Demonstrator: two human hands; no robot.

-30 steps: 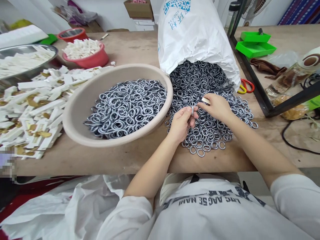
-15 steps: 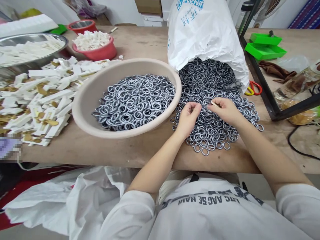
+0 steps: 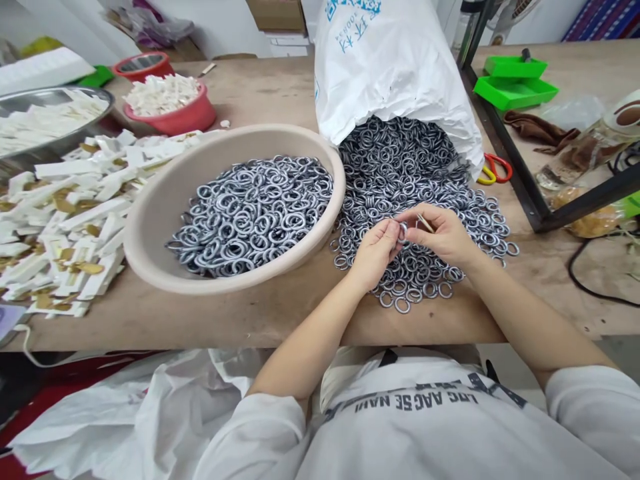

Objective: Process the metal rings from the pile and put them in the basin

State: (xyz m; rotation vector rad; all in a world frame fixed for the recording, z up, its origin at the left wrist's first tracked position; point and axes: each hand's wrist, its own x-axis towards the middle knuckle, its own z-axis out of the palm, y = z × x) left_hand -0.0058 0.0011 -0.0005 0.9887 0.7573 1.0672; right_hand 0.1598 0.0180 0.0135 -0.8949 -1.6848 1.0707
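Grey rings (image 3: 415, 190) spill from a white sack (image 3: 385, 60) onto the wooden table. Over this heap my left hand (image 3: 377, 250) pinches a grey ring (image 3: 403, 231) between thumb and fingers. My right hand (image 3: 440, 233) meets it from the right, fingertips at the same ring, with a thin pale stick-like tool (image 3: 425, 223) held among its fingers. Left of the hands, a wide beige basin (image 3: 145, 267) holds many more grey rings (image 3: 260, 213).
White and brown pieces (image 3: 75, 220) are heaped at the left, near a red bowl (image 3: 185, 119) and a metal basin (image 3: 100, 117). At the right are scissors (image 3: 503, 167), green trays (image 3: 515, 90), a dark metal frame (image 3: 510, 167) and a black cable (image 3: 580, 280).
My hands have come together, and a ring now shows between their fingertips. The whole view has shifted slightly, with the basin and sack appearing farther left.
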